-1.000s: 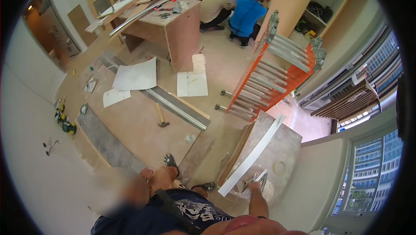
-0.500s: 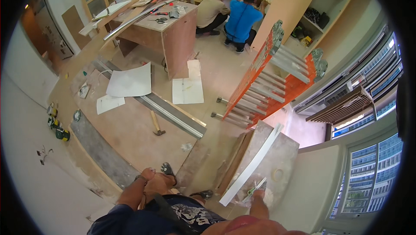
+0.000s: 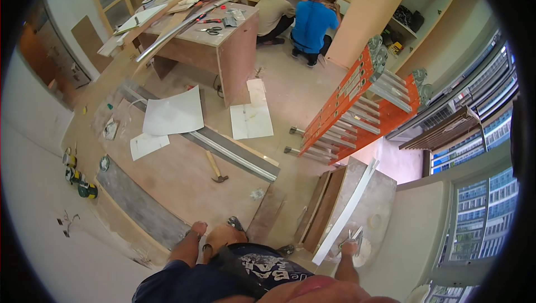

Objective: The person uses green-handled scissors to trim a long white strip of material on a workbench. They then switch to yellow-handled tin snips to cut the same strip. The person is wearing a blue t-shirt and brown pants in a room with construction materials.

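On the grey dusty board (image 3: 374, 191) at the lower right, my right hand (image 3: 349, 247) is closed round a two-armed, silvery hand tool (image 3: 358, 235). Its exact kind is too small to make out. A long white strip (image 3: 346, 212) lies along the board's left side, just left of that hand. A pale ring, like a tape roll (image 3: 373, 221), is beside the tool. My left hand (image 3: 199, 228) is a loose fist near my knee, with nothing visible in it.
An orange stepladder (image 3: 357, 107) leans at right. A hammer (image 3: 215, 167), white sheets (image 3: 174, 112) and metal channels (image 3: 234, 155) lie on the floor. Beyond stands a cluttered wooden table (image 3: 237, 57). Two people (image 3: 314, 26) crouch at the back. Paint cans (image 3: 87, 189) stand by the left wall.
My right hand has shifted up and right over the board and now grips the tool, whose arms point up. My left hand stays near my knee. The whole view has shifted slightly.
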{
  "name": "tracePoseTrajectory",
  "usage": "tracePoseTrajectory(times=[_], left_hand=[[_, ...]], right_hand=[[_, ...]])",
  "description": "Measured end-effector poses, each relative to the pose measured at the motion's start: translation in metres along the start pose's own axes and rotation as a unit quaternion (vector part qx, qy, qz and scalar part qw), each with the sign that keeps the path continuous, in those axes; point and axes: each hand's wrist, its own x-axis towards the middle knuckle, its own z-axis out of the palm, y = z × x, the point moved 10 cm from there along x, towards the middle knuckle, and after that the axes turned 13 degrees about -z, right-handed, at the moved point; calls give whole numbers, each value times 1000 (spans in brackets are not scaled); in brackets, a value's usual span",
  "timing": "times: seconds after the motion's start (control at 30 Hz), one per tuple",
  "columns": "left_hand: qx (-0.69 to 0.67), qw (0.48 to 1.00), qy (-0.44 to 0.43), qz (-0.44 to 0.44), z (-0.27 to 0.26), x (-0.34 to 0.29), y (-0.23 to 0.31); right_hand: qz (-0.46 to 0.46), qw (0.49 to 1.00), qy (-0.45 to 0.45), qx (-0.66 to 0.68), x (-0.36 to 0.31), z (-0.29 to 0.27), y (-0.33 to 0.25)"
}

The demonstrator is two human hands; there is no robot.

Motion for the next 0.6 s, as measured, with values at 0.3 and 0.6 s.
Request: tracePoseTrajectory(times=[0.3, 0.6], left_hand=[[-357, 863, 346, -90, -360, -13, -53], [-332, 542, 687, 351, -682, -403, -40]], right_hand=[[-85, 942, 72, 316, 33, 15, -151], [-415, 862, -134, 258, 118, 63, -292]])
